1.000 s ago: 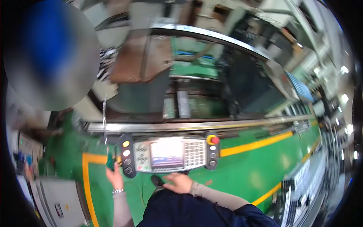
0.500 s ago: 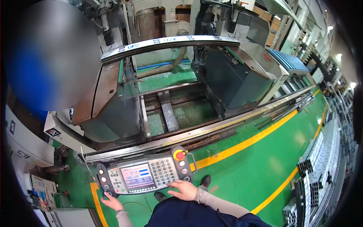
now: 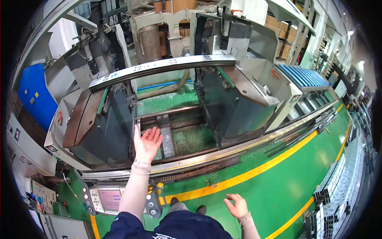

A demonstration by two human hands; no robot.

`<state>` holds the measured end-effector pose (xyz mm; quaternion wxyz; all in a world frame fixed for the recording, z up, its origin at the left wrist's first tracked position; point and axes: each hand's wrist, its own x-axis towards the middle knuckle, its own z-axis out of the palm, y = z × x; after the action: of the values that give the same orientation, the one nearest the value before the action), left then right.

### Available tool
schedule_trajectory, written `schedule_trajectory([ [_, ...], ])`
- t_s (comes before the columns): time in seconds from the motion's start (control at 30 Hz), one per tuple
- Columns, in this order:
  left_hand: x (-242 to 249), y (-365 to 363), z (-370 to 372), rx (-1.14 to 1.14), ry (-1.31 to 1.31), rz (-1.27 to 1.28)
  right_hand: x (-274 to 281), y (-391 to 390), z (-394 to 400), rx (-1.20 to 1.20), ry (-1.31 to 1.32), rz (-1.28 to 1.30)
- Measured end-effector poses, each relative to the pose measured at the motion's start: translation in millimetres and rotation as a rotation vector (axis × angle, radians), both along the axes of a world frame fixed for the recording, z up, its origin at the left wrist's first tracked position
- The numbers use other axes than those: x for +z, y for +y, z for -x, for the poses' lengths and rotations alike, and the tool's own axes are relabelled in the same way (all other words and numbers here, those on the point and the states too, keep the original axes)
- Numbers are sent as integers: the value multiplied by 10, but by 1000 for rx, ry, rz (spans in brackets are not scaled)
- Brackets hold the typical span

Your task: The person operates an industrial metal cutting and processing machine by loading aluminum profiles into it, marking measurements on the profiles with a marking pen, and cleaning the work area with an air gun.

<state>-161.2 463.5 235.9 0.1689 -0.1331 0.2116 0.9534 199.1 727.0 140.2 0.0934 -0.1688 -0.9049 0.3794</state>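
Observation:
My left hand (image 3: 147, 145) reaches forward, palm up with fingers spread, holding nothing. It appears in front of the machine's open middle bay. Its forearm crosses over the control panel (image 3: 108, 200), hiding part of the keys. The panel has a lit screen on its left part. My right hand (image 3: 237, 206) is at the lower right above the green floor, fingers apart and slightly bent, with nothing in it. Beyond, a long profile bar (image 3: 159, 66) with a white marked face lies across the two dark machine units (image 3: 238, 107).
Blue rollers (image 3: 304, 76) stand at the machine's right end. Metal profiles (image 3: 338, 175) are stacked along the right side. A long rail (image 3: 207, 156) runs along the machine's front, near yellow floor lines (image 3: 234, 181). Grey cabinets (image 3: 30, 153) stand at the left.
My left hand has moved from the panel's lower left corner up and forward over it. My right hand has left the keys and moved right. The blurred shape at upper left is gone.

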Motion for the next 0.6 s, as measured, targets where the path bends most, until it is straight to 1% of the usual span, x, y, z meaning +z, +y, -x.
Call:
schedule_trajectory([
  [0.03,-14,197,191,-39,96,20,-86,131,-108,-74,34,-7],
  [0.07,4,376,357,-31,221,138,-179,226,-194,-146,69,-14],
  [0.1,-15,516,561,-27,229,122,-296,264,-298,-238,72,22],
  [0.13,-26,648,754,-27,235,107,-366,296,-364,-332,73,60],
  [0.2,-56,861,1159,-20,176,41,-124,193,-409,-418,-111,160],
  [0.23,-26,959,1352,34,124,35,-121,148,-416,-432,-150,158],
  [0.27,7,1071,1557,76,75,28,-168,114,-425,-458,-185,158],
  [0.33,-173,1099,2220,-13,75,-92,-453,146,-434,-466,-232,122],
  [0.37,-128,1127,2470,-60,107,-112,-604,184,-413,-498,-240,100],
  [0.43,-86,1206,2922,78,334,-5,-720,156,-342,-599,-280,85],
  [0.47,-40,1215,3238,58,337,140,-642,116,-203,-677,-340,103],
  [0.5,-290,1159,3965,156,303,214,-568,118,-54,-673,-380,69],
  [0.57,-405,1190,4809,85,238,230,-396,102,299,-701,-302,180],
  [0.6,-448,1173,5156,42,201,218,-320,103,477,-694,-298,179],
])
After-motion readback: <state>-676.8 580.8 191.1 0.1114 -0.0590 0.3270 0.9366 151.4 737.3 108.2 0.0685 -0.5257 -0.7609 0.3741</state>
